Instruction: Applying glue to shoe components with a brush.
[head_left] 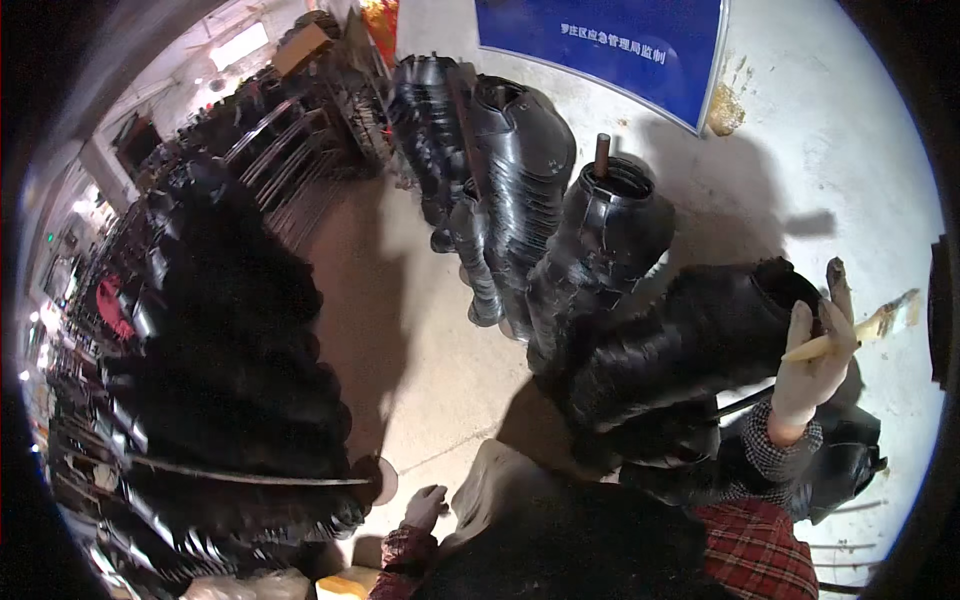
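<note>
My right hand [812, 375], in a pale glove with dark-stained fingers, is raised at the right and closed around a paintbrush [885, 322]. The brush's light handle crosses the palm, and its bristles point right toward the wall. Just left of this hand lies the round mouth of a leaning stack of black glossy nested shells [680, 330]. Low in the middle, my left hand [425, 507] hangs beside a grey cloth-like surface over my lap. Its gloved fingers are loosely bent, thumb apart, with nothing visible in them.
More black nested stacks [525, 170] stand along the white wall, one with a brown rod [602, 155] sticking out. A long bank of black pieces [230, 330] fills the left side. Concrete floor [440, 380] runs between. A blue sign [610, 45] hangs on the wall.
</note>
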